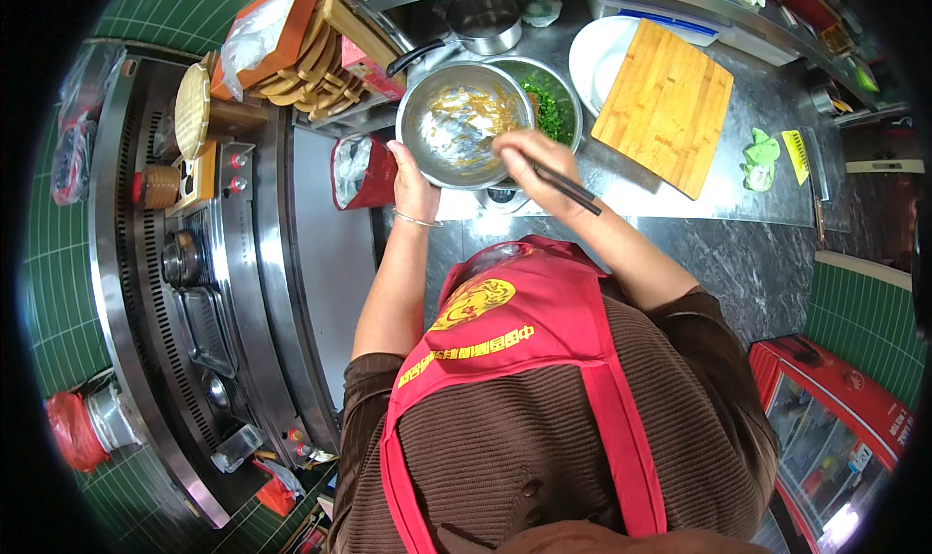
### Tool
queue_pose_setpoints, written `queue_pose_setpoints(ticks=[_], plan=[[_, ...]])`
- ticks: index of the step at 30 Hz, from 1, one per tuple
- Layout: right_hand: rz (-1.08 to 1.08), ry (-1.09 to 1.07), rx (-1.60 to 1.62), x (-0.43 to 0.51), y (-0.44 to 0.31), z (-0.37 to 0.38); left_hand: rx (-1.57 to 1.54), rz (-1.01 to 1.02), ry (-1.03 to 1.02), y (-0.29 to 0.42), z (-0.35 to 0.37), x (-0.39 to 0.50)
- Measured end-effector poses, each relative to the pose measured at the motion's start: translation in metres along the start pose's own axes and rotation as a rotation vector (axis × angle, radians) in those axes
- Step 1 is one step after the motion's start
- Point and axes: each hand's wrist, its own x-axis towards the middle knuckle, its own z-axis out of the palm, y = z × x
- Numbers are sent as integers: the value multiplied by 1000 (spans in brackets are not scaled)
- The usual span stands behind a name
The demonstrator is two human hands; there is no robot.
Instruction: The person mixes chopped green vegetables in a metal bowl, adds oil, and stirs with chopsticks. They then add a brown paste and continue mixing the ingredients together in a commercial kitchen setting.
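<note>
My left hand (416, 179) grips the near left rim of a stainless steel bowl (444, 135). Brownish-yellow paste is smeared over the inside of this bowl. In my right hand (542, 168) is a pair of dark chopsticks (566, 186), their lower ends hidden by the hand at the bowl's right side. The smeared bowl overlaps a second metal bowl (577, 106), covering its left part. Chopped green herbs (542, 106) lie in that second bowl, with something brown partly visible beside them. Under the bowls, part of what looks like a scale (502, 198) shows.
A bamboo cutting board (666, 106) leans over a white basin (593, 62) on the right. Farther right lie green leaves (761, 159) and a cleaver (815, 164). A saucepan (486, 22) stands behind the bowls. On my left are a red bag (371, 175) and a steel stove (247, 263).
</note>
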Motion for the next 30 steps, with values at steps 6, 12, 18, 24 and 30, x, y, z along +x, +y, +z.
queue_pose_setpoints(ticks=[6, 12, 18, 24, 30], plan=[[-386, -163, -5, 6, -7, 0, -29, -26, 21, 1, 1, 2], [-170, 52, -204, 10, -5, 2, -6, 7, 59, 4, 1, 2], [-215, 41, -206, 12, -6, 9, 10, 31, 74, 3, -4, 5], [-401, -150, -84, 19, -11, 19, -66, -2, 62, 1, -6, 3], [-307, 52, -235, 22, -11, 28, -42, 12, 54, 0, -6, 0]])
